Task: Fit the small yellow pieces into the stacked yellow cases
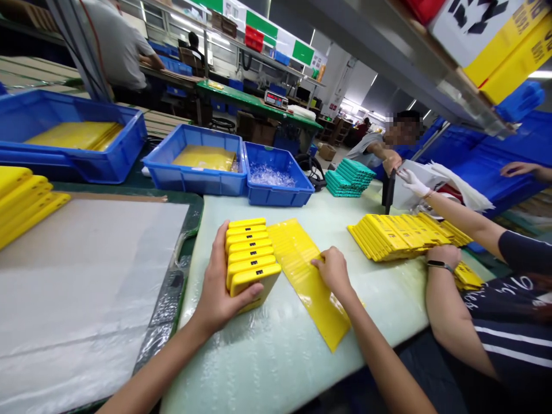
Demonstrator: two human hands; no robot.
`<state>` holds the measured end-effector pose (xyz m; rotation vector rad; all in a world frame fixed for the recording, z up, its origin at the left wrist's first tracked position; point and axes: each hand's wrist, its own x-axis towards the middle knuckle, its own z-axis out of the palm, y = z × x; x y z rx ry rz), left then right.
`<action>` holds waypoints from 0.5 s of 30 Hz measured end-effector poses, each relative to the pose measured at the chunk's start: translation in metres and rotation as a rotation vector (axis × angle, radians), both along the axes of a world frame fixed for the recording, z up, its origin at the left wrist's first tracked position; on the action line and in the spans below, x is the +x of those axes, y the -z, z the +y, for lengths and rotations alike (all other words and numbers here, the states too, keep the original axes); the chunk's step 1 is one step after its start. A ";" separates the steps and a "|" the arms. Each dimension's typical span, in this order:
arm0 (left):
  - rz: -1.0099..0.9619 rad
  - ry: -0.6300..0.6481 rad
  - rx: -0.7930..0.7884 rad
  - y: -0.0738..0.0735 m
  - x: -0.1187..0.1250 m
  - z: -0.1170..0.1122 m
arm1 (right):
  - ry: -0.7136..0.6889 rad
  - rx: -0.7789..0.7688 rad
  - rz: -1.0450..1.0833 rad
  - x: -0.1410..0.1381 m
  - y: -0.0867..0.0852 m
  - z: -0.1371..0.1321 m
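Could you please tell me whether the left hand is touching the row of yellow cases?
Touching: the head view shows the left hand gripping the row of yellow cases, its thumb lying across the nearest one.

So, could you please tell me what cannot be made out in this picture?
In the head view:
Left hand: partly hidden behind the yellow cases.
Yellow sheet: partly covered by the right hand.
Left stack: cut off by the left edge.
Scale readout: too small and blurred to read.
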<state>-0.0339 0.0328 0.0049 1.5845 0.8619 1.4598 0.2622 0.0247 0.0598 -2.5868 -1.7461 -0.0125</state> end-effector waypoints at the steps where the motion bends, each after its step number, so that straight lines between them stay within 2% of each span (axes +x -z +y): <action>1: -0.001 -0.002 -0.002 0.000 0.000 0.000 | 0.001 -0.001 -0.003 0.000 -0.001 0.000; 9: -0.009 0.011 -0.024 0.004 0.002 0.000 | 0.083 0.063 -0.052 -0.017 0.001 -0.016; 15: -0.017 0.015 -0.011 0.002 0.002 -0.001 | 0.047 0.116 -0.015 -0.022 0.005 -0.022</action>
